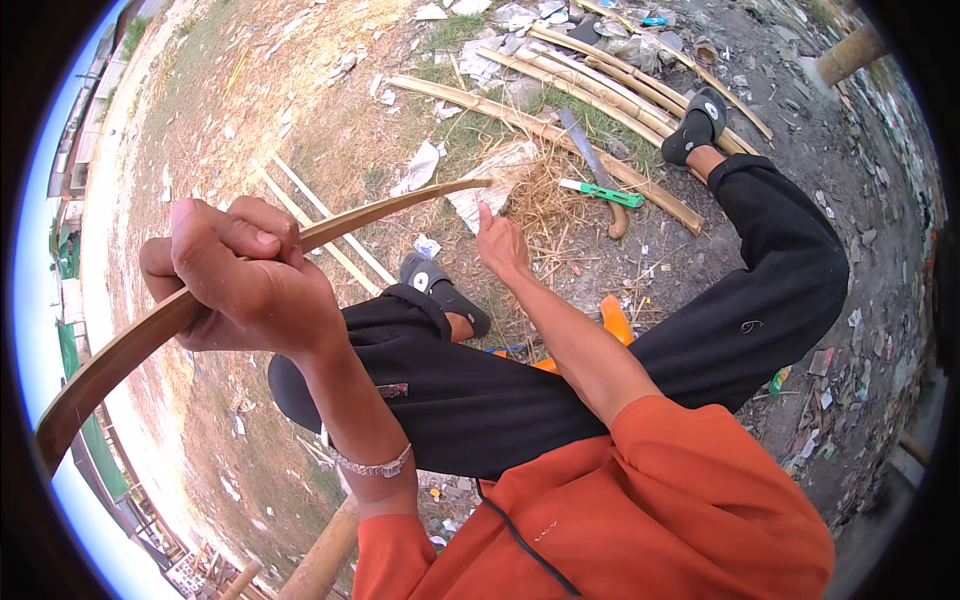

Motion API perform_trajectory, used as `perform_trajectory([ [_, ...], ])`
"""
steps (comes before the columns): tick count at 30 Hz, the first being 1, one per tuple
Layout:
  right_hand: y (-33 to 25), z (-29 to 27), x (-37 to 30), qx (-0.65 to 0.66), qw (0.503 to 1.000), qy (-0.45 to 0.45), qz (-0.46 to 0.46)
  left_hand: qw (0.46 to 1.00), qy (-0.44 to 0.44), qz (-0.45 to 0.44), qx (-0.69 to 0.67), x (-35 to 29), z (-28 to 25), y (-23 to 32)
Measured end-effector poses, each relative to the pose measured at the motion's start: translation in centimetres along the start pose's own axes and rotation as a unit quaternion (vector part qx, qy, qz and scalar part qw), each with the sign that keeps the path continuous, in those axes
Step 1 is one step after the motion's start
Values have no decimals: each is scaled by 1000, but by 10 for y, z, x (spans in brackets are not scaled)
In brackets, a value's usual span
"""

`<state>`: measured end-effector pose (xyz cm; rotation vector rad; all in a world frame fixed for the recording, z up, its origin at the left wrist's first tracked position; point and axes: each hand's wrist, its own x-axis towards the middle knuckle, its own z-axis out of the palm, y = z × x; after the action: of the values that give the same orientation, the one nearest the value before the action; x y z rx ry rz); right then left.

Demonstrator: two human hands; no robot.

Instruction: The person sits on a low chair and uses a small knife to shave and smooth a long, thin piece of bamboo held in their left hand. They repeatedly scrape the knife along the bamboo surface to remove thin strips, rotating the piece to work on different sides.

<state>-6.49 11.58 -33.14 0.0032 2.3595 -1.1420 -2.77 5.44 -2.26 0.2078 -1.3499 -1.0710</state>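
My left hand (240, 265) is closed round a long bamboo strip (390, 205), which runs from the lower left up toward the middle. The strip's narrow far end hangs over a crumpled whitish sack piece (497, 175) on the ground. Just below that end is my right hand (502, 243), index finger stretched out and the others loosely bent, with nothing visible in it. It is apart from the strip. Right of the sack piece lie a green-handled knife (602, 192) and a handsaw (588, 150) with a wooden handle, among straw-like shavings (545, 200).
Split bamboo poles (600, 95) lie at the far right, by my right foot (695, 125). Two thin pale strips (320, 220) rest beyond my left foot (440, 290). Something orange (615, 318) shows between my legs. Bamboo posts (850, 55) stand at the right, and litter covers the ground.
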Motion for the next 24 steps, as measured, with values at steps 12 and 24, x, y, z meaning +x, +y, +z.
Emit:
perform_trajectory([
  [12, -2, 7, 18, -13, 1000, -17, 18, 999, -37, 23, 9, 4, -7, -5],
  [24, 31, 12, 54, -37, 997, -35, 58, 993, -101, 34, 45, 5, -11, -7],
])
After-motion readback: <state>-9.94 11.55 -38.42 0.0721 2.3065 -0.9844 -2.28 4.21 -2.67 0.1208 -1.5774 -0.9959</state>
